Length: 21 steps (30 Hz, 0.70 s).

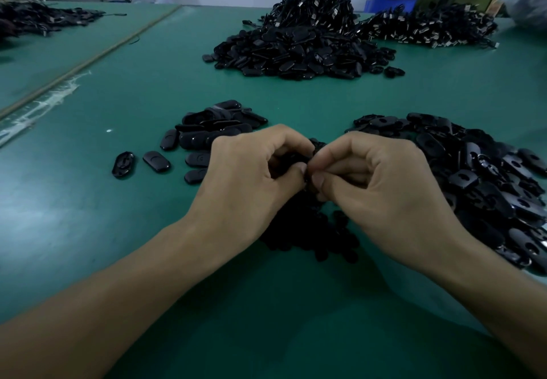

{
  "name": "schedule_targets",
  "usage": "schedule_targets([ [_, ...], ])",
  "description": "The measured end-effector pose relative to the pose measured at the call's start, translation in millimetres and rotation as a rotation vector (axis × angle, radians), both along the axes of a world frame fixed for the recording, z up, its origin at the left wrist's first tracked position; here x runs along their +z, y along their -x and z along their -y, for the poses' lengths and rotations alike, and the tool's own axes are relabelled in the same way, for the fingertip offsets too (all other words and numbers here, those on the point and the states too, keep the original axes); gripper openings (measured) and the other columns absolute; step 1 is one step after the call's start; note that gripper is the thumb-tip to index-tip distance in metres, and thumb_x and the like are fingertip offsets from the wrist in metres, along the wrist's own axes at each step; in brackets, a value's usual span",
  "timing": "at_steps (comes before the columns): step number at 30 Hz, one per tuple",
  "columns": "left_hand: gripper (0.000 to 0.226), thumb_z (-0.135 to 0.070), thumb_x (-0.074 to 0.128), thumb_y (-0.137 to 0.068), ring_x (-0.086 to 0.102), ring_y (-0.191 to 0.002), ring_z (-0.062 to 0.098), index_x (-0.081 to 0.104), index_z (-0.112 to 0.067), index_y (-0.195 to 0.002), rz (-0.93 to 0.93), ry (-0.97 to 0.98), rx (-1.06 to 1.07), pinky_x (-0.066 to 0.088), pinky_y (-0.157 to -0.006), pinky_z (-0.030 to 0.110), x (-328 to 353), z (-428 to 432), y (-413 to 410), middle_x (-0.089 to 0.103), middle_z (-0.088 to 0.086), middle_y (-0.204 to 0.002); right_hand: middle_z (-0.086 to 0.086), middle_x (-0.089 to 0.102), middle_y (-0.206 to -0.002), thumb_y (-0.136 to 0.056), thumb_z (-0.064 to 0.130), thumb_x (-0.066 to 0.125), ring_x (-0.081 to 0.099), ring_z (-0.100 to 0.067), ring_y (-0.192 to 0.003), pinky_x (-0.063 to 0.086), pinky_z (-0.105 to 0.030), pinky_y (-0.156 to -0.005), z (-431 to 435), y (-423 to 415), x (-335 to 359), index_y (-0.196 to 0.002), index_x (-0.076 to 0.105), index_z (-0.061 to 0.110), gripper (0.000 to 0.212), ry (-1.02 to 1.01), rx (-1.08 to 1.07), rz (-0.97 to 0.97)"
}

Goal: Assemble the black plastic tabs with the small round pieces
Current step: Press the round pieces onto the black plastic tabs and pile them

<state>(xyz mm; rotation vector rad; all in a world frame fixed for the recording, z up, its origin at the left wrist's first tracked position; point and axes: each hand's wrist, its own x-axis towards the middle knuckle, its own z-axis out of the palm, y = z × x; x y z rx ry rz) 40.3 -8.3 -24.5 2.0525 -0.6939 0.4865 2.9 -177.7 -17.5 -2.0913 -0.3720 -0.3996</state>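
Broadly, a green table (pixel 142 230) fills the view, and black parts lie on it in heaps. The biggest heap (pixel 299 53) sits far off in the middle, flat oval pieces with a tangle of cables on top; just right of it lies a spread of cable ends (pixel 429 27). At the near right is a wide pile of black tabs (pixel 488 183), many showing a round hole. A smaller cluster of tabs (pixel 213 130) lies left of the middle, with a few singles scattered at its near left edge. Between the forearms, near the person, sits a low mound of small round pieces (pixel 313 236). Above that mound the left hand (pixel 245 177) and right hand (pixel 384 183) meet, fingers curled in and thumb tips almost touching. Together they pinch one black part (pixel 319 146) between their fingertips (mostly hidden, so whether it is tab, round piece or both cannot be told).
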Motion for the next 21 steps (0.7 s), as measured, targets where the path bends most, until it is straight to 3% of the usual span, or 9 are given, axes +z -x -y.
schedule_targets([
  [5,0.025,-0.004,0.076,-0.081,0.070,-0.074,-0.003,0.074,-0.023,-0.097,-0.052,0.066,-0.050,0.052,-0.068,0.010,0,1,0,0.073,-0.019,-0.082,0.019,0.071,-0.081,-0.083,0.013,0.078,0.068,0.004,-0.078,0.049,-0.007,-0.067,2,-3,-1,-0.088,0.068,0.036,0.025,0.070,-0.107,0.080],
  [9,0.024,-0.013,0.073,-0.079,0.071,-0.069,0.006,0.071,-0.032,-0.094,-0.149,0.134,-0.105,0.052,-0.063,0.016,0,1,-1,0.075,-0.015,-0.081,0.019,0.073,-0.087,-0.086,0.017,0.076,0.069,0.001,-0.085,0.054,-0.017,-0.074,8,-7,-2,-0.093,0.070,0.036,0.021,0.016,-0.071,-0.004],
  [14,0.022,-0.016,0.074,-0.078,0.073,-0.068,0.011,0.072,-0.031,-0.094,-0.302,0.219,-0.151,0.061,-0.066,0.031,0,0,-3,0.076,-0.008,-0.080,0.006,0.076,-0.081,-0.084,0.012,0.077,0.073,-0.010,-0.075,0.059,-0.024,-0.073,13,-11,-2,-0.089,0.074,0.025,0.015,-0.145,0.029,-0.115],
  [21,0.026,-0.002,0.078,-0.083,0.073,-0.065,0.012,0.073,-0.026,-0.090,-0.355,0.242,-0.183,0.057,-0.064,0.019,3,-2,-3,0.076,-0.005,-0.077,0.006,0.075,-0.077,-0.082,0.015,0.079,0.070,-0.008,-0.069,0.055,-0.018,-0.064,16,-12,-1,-0.084,0.073,0.027,0.014,-0.171,0.046,-0.120],
])
